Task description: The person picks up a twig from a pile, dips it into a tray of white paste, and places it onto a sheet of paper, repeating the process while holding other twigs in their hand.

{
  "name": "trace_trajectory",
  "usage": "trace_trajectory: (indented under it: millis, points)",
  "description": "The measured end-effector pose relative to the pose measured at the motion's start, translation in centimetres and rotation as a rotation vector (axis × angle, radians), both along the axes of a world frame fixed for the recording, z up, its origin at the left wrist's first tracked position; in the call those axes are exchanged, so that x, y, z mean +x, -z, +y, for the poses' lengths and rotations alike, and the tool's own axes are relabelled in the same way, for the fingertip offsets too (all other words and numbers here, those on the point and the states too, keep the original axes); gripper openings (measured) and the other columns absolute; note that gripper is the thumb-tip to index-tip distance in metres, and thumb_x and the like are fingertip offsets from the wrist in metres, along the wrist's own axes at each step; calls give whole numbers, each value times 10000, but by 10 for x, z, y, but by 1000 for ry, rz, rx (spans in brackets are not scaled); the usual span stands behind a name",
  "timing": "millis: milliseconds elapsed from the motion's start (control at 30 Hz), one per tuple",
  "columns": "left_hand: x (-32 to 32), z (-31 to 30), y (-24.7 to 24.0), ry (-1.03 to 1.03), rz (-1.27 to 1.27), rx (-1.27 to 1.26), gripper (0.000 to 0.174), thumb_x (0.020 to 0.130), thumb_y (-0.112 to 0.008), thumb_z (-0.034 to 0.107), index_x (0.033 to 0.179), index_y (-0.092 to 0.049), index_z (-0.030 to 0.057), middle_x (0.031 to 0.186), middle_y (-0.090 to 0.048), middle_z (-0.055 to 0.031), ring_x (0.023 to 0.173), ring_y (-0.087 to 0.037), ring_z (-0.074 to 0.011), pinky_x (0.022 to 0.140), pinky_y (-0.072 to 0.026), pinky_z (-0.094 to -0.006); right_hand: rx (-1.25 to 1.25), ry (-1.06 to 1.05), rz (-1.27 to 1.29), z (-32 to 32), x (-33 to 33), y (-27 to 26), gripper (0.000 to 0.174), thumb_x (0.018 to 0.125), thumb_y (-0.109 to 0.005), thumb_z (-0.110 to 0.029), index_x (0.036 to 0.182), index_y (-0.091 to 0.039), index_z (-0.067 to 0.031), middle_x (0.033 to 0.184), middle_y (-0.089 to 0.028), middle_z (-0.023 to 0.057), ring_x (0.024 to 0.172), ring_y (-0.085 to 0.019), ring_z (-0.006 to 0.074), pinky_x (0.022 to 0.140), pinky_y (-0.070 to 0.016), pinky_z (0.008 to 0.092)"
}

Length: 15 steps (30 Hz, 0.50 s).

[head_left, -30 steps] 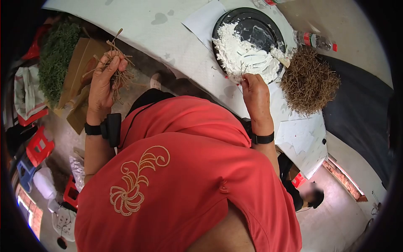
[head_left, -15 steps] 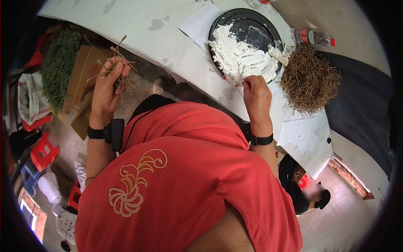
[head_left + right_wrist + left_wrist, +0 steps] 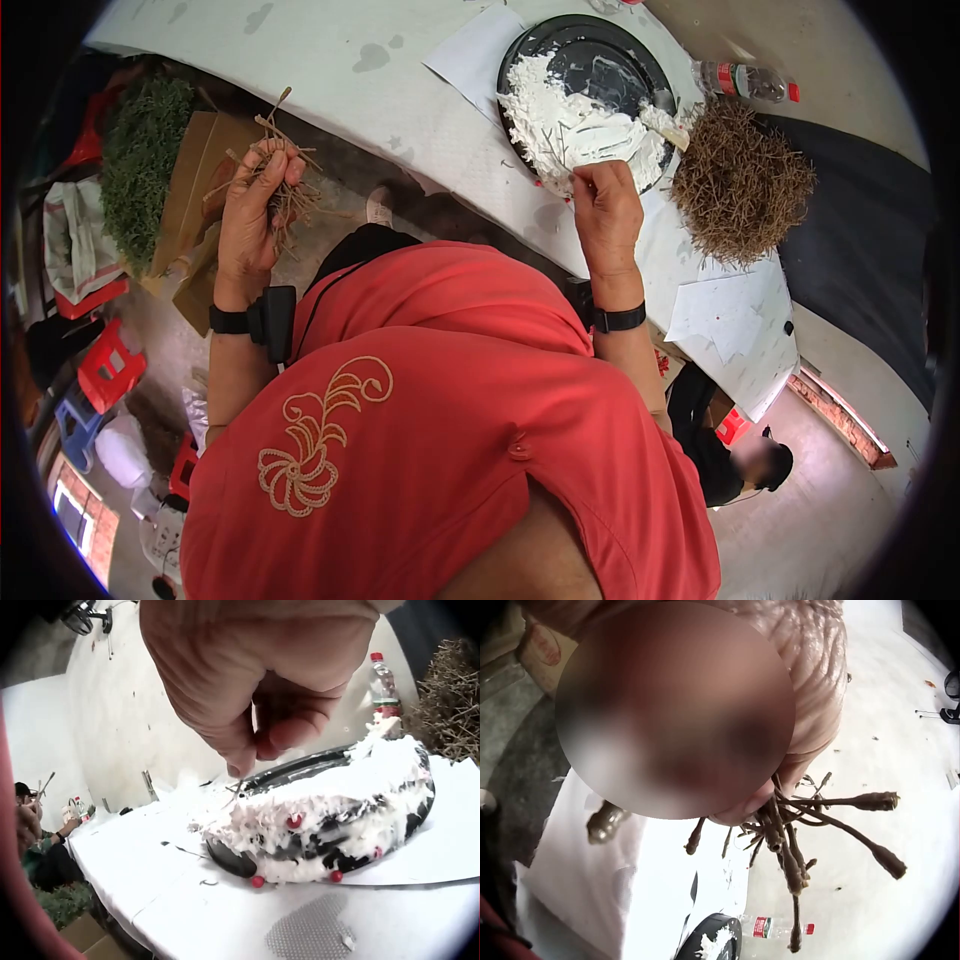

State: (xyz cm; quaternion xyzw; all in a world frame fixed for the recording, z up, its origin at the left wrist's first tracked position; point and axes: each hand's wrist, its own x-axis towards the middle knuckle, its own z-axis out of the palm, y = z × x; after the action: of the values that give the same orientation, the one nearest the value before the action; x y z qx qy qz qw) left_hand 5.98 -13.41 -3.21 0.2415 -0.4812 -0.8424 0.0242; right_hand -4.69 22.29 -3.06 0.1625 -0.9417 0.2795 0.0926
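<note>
My left hand grips a bunch of brown stems left of the table edge. In the left wrist view the stems spread out with thick, knobby ends; a blur covers part of that hand. My right hand is at the near rim of a black round plate bearing lumpy white paste. Its thumb and fingertips pinch a thin dark stem, whose lower end meets the paste in the right wrist view. Small red beads sit on the paste and beside the plate.
Right of the plate lies a heap of brown twigs, with a plastic bottle behind it. Paper sheets lie on the table. Green foliage and a cardboard box stand at left. Another person is at lower right.
My right hand has shifted slightly up, toward the plate, with the thin stem at its fingertips. The left hand still holds its bunch in nearly the same place.
</note>
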Motion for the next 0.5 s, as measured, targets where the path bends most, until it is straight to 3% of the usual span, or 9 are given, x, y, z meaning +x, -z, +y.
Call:
trace_trajectory:
  millis: [167, 333, 433, 500]
  points:
    - [1, -1, 0, -2, -13, 2, 115, 942, -555, 193, 999, -550, 94, 788, -531, 34, 509, -358, 19, 393, -249, -128, 175, 7, -76, -5, 1, -1, 58, 764, -670, -31, 805, -642, -61, 785, -581, 84, 667, -606, 243, 594, -481, 316]
    - [2, -1, 2, -5, -23, -15, 108, 944, -551, 189, 996, -548, 93, 792, -527, 33, 504, -349, 18, 392, -248, -130, 209, -5, -91, -3, 0, 1, 56, 765, -668, -39, 811, -647, -65, 781, -585, 87, 669, -612, 252, 596, -484, 323]
    - [0, 1, 1, -7, -28, -19, 107, 945, -550, 186, 995, -547, 92, 792, -526, 33, 503, -348, 18, 392, -248, -129, 154, -33, -48, -2, -2, -2, 72, 750, -659, -39, 807, -640, -80, 785, -568, 100, 671, -593, 306, 580, -483, 378]
    - [0, 2, -1, -19, -35, -11, 105, 945, -550, 184, 994, -548, 91, 792, -525, 32, 503, -349, 18, 392, -248, -128, 140, -35, 2, -2, -5, -10, 77, 762, -659, -27, 825, -642, -68, 784, -576, 99, 668, -597, 280, 585, -483, 354]
